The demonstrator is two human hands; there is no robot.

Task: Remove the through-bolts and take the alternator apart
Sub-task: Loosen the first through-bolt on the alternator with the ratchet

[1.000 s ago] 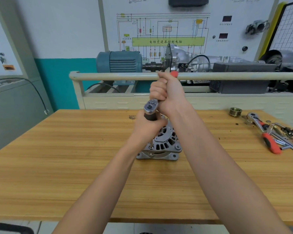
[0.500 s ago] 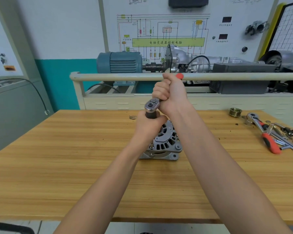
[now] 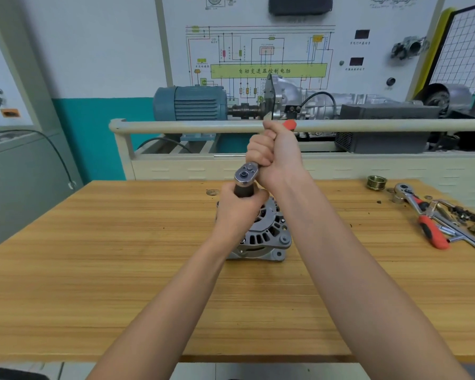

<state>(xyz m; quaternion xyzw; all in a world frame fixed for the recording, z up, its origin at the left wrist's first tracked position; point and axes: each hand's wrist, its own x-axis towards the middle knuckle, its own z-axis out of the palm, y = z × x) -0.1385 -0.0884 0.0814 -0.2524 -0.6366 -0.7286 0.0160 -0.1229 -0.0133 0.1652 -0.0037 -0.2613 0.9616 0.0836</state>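
- Centrally, in the head view, the alternator (image 3: 263,234) sits on the wooden workbench (image 3: 99,256), its vented housing facing up.
- The left hand (image 3: 237,212) curls around the dark socket extension (image 3: 243,190) standing upright over the alternator, just under the ratchet head (image 3: 245,174).
- The right hand (image 3: 276,157) grips the ratchet's handle, fingers wrapped tight; only the red handle tip (image 3: 289,124) shows above the fist.
- Well right of the alternator lie a second red-handled ratchet (image 3: 422,218), loose wrenches (image 3: 455,229) and a grooved pulley (image 3: 376,182).
- Behind the alternator, past the bench, stands a blue electric motor (image 3: 189,104).
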